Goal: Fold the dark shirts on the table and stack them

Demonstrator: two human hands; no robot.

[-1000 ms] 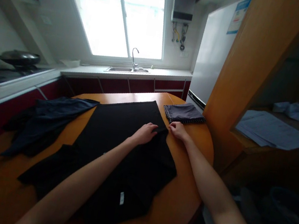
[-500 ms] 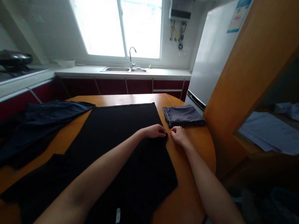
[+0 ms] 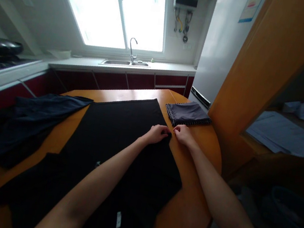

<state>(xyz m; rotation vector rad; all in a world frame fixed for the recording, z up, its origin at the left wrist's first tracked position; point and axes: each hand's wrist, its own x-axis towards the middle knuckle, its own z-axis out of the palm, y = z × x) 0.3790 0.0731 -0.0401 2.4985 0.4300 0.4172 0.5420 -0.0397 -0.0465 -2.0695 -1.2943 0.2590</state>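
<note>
A black T-shirt (image 3: 118, 124) lies spread on the wooden table, its hem toward the window and its neck with a white label (image 3: 118, 219) toward me. A small pale print shows by my left forearm. My left hand (image 3: 158, 133) pinches the shirt's right side edge. Just beyond that edge is my right hand (image 3: 183, 134), its thumb and fingers closed together; whatever they hold, if anything, is too small to make out. A folded grey cloth item with a patterned edge (image 3: 189, 113) lies right behind my right hand.
Dark blue clothing (image 3: 34, 119) lies heaped on the table's left side. The rounded wooden table (image 3: 184, 213) ends at a cabinet with papers (image 3: 285, 132) on the right. Behind are a sink (image 3: 116, 62), a fridge (image 3: 221, 48) and a pan (image 3: 0, 45) on the stove.
My left hand has moved right to the shirt's side edge and closed there, near my right hand. My right hand stays beside the edge. The camera view has shifted slightly.
</note>
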